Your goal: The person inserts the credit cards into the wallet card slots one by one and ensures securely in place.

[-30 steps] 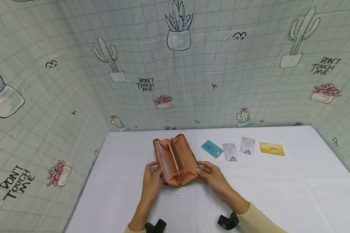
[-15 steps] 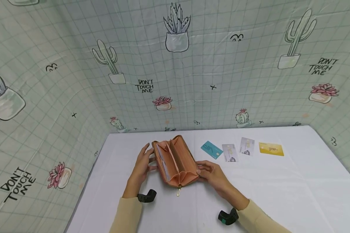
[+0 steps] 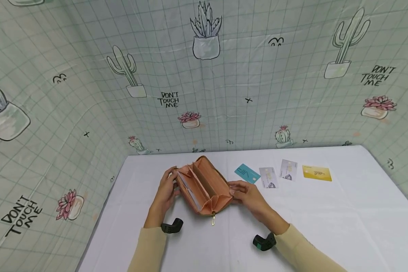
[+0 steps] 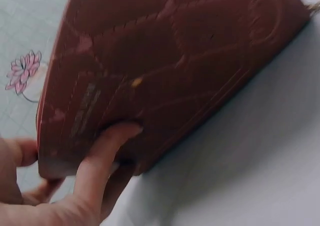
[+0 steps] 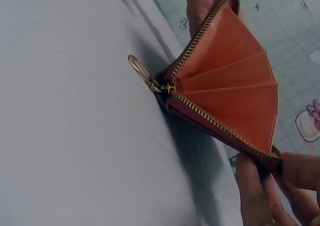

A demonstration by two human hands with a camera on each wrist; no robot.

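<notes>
An unzipped long wallet (image 3: pixel 221 179) with a peach-coloured lining stands spread in the head view, its dividers fanned out. My left hand (image 3: pixel 164 192) grips its far left corner; in the left wrist view, a finger (image 4: pixel 95 173) presses the quilted reddish-brown outer face (image 4: pixel 150 61). On the opposite side, my right hand (image 3: pixel 253 198) pinches the wallet's right edge between thumb and fingers. White papers or cards (image 3: pixel 189 190) show in the left pocket. A gold zip pull (image 5: pixel 140 70) hangs off the near end, where the right wrist view shows the folded gusset (image 5: pixel 230 81).
Right of the wallet lie a teal card (image 3: pixel 247 173), two pale silver cards (image 3: pixel 268 177) and a yellow card (image 3: pixel 317 173). They rest flat on a white-covered table (image 3: pixel 326 219). A cactus-print cloth (image 3: pixel 231 75) rises behind the table's back edge.
My left hand has let go of the wallet's near left side, shifted up and taken hold of the far left corner. The wallet has turned slightly and spread wider; the right hand keeps its grip.
</notes>
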